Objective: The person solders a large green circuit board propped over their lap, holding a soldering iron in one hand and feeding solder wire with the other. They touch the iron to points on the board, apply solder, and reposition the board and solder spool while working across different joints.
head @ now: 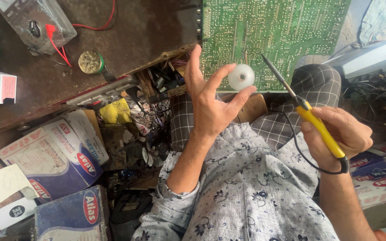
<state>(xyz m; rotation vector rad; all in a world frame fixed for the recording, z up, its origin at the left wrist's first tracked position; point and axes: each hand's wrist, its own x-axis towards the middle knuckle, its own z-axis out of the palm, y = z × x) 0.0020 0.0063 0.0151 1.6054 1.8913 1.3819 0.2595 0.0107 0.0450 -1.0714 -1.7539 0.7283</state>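
The left hand [208, 100] pinches a small round white spool [241, 76] between fingertips, fingers clamped on it, held above the lap just below the green circuit board's [273, 31] near edge. The right hand [340, 134] grips a yellow soldering iron [320, 129], fingers closed round it. The iron's long axis slants up-left, its tip just beside the spool's right side.
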